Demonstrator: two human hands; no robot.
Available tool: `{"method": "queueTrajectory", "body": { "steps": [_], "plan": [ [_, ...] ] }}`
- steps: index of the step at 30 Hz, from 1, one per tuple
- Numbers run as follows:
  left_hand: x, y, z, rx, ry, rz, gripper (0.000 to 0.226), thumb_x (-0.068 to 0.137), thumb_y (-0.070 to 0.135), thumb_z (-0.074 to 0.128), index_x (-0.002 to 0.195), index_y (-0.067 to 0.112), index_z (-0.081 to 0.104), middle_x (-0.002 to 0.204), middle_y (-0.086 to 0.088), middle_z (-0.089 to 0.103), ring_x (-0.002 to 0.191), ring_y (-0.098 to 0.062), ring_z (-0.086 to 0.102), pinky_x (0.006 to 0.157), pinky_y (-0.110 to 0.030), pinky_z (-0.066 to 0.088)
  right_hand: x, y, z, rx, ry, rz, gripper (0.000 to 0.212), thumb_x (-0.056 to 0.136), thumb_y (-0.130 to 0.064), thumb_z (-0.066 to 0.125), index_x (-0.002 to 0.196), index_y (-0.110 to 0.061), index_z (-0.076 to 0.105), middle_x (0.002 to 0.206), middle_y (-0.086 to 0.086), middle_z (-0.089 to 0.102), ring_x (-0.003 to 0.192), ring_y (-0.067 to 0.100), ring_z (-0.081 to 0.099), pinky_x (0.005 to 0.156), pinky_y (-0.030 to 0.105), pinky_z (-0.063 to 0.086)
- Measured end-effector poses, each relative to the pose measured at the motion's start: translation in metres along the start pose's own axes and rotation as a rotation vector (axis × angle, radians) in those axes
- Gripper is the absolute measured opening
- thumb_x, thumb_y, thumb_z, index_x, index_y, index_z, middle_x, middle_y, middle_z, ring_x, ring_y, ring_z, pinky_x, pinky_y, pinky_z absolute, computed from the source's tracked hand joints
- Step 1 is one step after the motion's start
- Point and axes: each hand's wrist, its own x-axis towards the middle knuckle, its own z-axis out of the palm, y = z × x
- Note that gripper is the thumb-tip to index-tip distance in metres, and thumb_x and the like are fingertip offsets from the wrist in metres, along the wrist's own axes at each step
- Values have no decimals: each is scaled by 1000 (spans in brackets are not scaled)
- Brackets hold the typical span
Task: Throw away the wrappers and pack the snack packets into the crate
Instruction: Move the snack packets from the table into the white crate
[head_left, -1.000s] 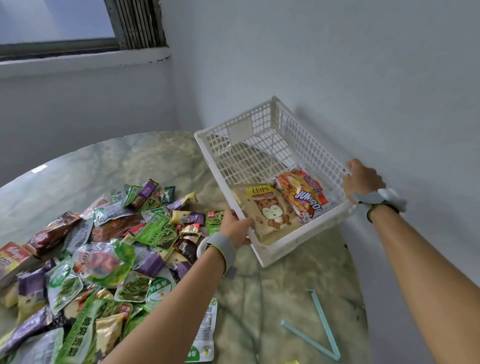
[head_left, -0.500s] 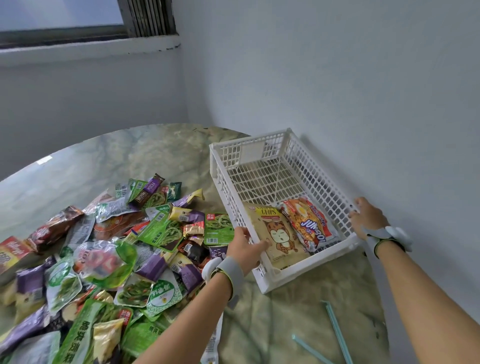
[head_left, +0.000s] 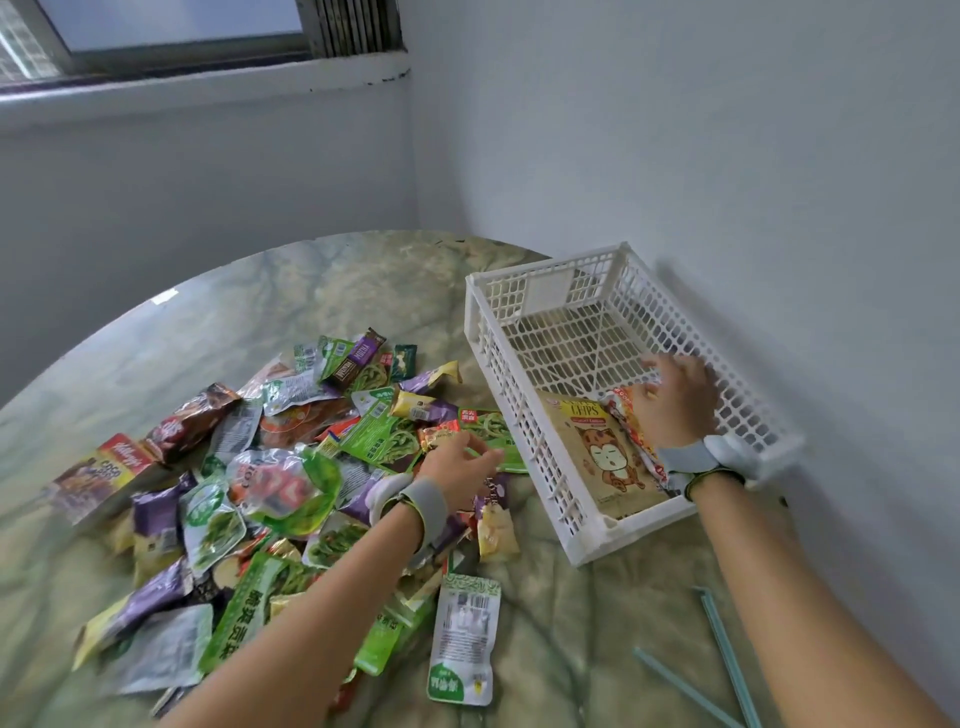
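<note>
Both hands are letting go of the crate's (head_left: 597, 540) rim, which they were gripping half a second ago, and are moving on to the packets. Nearest the person, two pale green sticks (head_left: 722, 644) are lying at the near right edge of the desk (head_left: 571, 649), beside a single white-and-green sachet (head_left: 464, 642). Just beyond, the left hand (head_left: 457, 470) is reaching over the heap of snack packets (head_left: 249, 493) on the left of the desk, its fingers spread and relaxed, closing on nothing yet and hovering at a green packet (head_left: 493, 434) beside the crate's wall. The right hand (head_left: 675, 400) is reaching inside the crate at the desk's right edge by the wall; its fingers are curling on the red packet (head_left: 631, 426) next to the tan cat packet (head_left: 602, 457), though how firm that hold is cannot be told. Probably best: the right hand should be flattening those two against the floor while the left is pinching one sealed packet by its edge, leaving torn wrappers aside.
</note>
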Motion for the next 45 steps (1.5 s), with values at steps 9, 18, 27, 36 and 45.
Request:
{"method": "queueTrajectory", "body": {
  "steps": [9, 18, 27, 36, 45],
  "plan": [
    [-40, -96, -159, 206, 110, 36, 1, 90, 18, 63, 90, 18, 62, 72, -3, 71, 49, -12, 57, 49, -23, 46, -88, -146, 56, 177, 73, -150, 10, 70, -5, 63, 73, -13, 68, 96, 11, 58, 94, 34, 53, 83, 40, 40],
    [-25, -199, -311, 491, 583, -182, 29, 78, 27, 70, 106, 25, 62, 113, -13, 55, 102, -32, 54, 89, -39, 48, -179, -276, 122, 86, -456, -355, 35, 84, -45, 53, 104, -19, 65, 103, 7, 62, 100, 30, 52, 88, 40, 45],
    [-12, -256, -367, 657, 493, -186, 82, 70, 66, 68, 139, 32, 40, 128, -11, 53, 117, -39, 48, 99, -44, 37, -198, -328, 146, -202, -686, -240, 71, 71, -52, 74, 131, -31, 42, 132, 11, 40, 119, 33, 46, 101, 45, 34],
    [-15, -159, -333, 217, 594, 87, 91, 61, 46, 85, 139, 34, 40, 124, -9, 55, 109, -30, 56, 92, -42, 49, -156, -269, 83, 642, -704, 148, 36, 66, -40, 85, 90, -26, 61, 93, -6, 68, 84, 16, 65, 77, 39, 54],
    [-18, 2, -174, 98, 239, 337, 93, 62, 48, 85, 141, 25, 42, 125, -1, 57, 106, -20, 58, 91, -30, 48, -59, -109, -10, 941, -201, 529, 27, 86, -35, 68, 109, -35, 55, 118, 5, 59, 91, 33, 68, 61, 55, 59]
  ]
}}
